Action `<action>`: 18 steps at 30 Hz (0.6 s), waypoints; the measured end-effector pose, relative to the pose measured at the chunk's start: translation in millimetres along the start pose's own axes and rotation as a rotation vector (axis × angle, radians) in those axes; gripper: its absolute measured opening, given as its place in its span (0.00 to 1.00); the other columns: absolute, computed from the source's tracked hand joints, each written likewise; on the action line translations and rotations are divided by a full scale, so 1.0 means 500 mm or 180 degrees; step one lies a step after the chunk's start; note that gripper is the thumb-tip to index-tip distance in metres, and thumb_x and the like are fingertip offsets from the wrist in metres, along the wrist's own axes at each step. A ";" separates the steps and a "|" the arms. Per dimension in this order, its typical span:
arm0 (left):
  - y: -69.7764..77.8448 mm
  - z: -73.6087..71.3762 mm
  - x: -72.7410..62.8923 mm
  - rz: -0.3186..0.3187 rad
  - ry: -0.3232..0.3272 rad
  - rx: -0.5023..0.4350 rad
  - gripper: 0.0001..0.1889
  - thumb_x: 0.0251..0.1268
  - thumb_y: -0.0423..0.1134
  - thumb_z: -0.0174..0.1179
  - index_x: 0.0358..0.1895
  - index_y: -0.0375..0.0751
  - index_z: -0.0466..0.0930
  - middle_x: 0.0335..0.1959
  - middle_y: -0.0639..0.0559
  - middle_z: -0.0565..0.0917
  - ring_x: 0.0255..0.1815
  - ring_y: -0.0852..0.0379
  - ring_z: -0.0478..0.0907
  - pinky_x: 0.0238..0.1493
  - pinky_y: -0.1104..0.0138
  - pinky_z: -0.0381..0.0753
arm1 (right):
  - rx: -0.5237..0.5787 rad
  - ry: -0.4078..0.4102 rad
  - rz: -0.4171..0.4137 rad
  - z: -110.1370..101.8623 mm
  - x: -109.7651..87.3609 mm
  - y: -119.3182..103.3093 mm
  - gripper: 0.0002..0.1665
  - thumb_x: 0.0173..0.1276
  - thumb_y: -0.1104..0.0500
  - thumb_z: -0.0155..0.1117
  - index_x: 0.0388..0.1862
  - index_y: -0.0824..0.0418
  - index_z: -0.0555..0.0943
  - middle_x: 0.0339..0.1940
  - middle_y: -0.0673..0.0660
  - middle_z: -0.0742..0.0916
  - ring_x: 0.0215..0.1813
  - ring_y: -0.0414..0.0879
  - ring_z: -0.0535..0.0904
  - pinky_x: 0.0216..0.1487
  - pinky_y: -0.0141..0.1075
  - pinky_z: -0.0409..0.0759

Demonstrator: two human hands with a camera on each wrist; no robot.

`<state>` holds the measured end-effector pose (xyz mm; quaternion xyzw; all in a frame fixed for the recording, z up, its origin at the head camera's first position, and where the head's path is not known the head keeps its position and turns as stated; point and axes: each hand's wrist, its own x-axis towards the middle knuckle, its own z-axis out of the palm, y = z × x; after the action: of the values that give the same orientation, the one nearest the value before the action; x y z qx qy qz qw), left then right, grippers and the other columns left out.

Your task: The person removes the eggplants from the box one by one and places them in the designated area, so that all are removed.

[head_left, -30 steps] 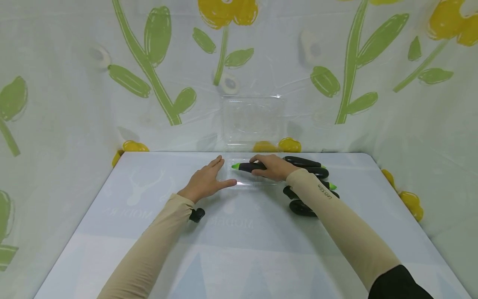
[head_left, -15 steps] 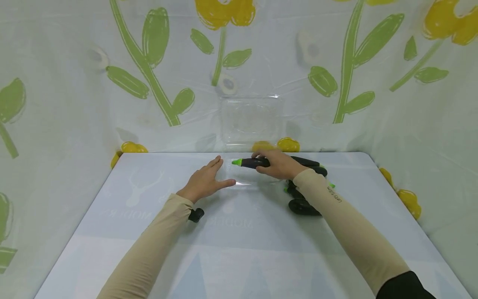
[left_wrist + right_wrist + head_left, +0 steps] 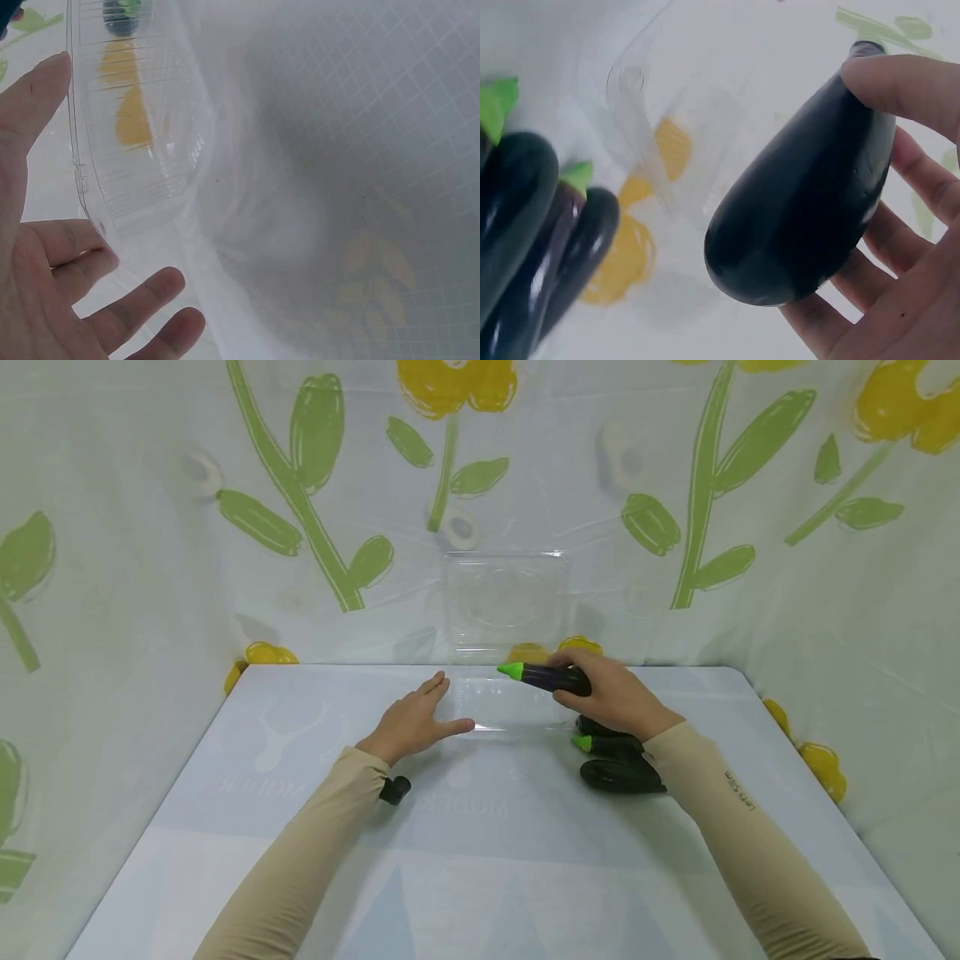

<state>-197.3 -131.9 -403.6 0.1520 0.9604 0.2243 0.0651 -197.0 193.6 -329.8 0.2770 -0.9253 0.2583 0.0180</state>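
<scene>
My right hand [image 3: 611, 693] holds a glossy dark eggplant [image 3: 555, 678] with a bright green tip, raised over the right part of a clear plastic box [image 3: 491, 727]. In the right wrist view the thumb and fingers grip the eggplant [image 3: 799, 191] from its side. My left hand [image 3: 408, 727] rests at the box's left edge with fingers straight and thumb spread. The left wrist view has its fingertips [image 3: 97, 262] right at the box rim [image 3: 79, 176]. Beside the box's right end lie several more eggplants [image 3: 621, 777], partly hidden by the right forearm.
The box's clear lid [image 3: 506, 597] stands upright at the back, before a flower-printed curtain [image 3: 322, 552]. A small black device [image 3: 395, 790] sits at the left cuff. The white table [image 3: 480, 877] ends at the curtain behind.
My right hand has lifted the eggplant and moved right with it, from low over the box toward the box's right side. The left hand has stayed in place.
</scene>
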 end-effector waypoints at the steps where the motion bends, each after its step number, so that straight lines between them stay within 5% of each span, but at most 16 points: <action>1: -0.001 0.000 0.000 0.0001 -0.0001 -0.0003 0.54 0.63 0.70 0.60 0.81 0.37 0.50 0.83 0.48 0.49 0.81 0.45 0.51 0.75 0.45 0.59 | -0.0018 0.0048 -0.0024 -0.006 -0.008 0.000 0.27 0.69 0.52 0.72 0.65 0.50 0.76 0.58 0.50 0.82 0.51 0.48 0.78 0.55 0.48 0.78; 12: -0.004 -0.002 -0.001 0.0006 -0.0017 0.0030 0.55 0.63 0.73 0.57 0.81 0.38 0.50 0.84 0.49 0.48 0.81 0.45 0.52 0.75 0.46 0.59 | -0.0203 0.0132 -0.0123 -0.050 -0.093 0.008 0.27 0.75 0.48 0.64 0.69 0.52 0.74 0.64 0.56 0.80 0.60 0.52 0.77 0.62 0.55 0.75; 18: -0.004 -0.002 -0.007 0.0029 -0.0004 -0.0002 0.55 0.62 0.72 0.58 0.81 0.38 0.51 0.83 0.49 0.49 0.81 0.44 0.53 0.75 0.45 0.60 | -0.0242 0.0219 -0.0176 -0.040 -0.133 0.021 0.25 0.71 0.56 0.70 0.65 0.55 0.75 0.62 0.55 0.82 0.63 0.52 0.77 0.63 0.53 0.75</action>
<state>-194.6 -135.2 -403.1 0.1564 0.9596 0.2248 0.0646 -148.3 244.7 -329.1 0.2925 -0.9253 0.2317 0.0674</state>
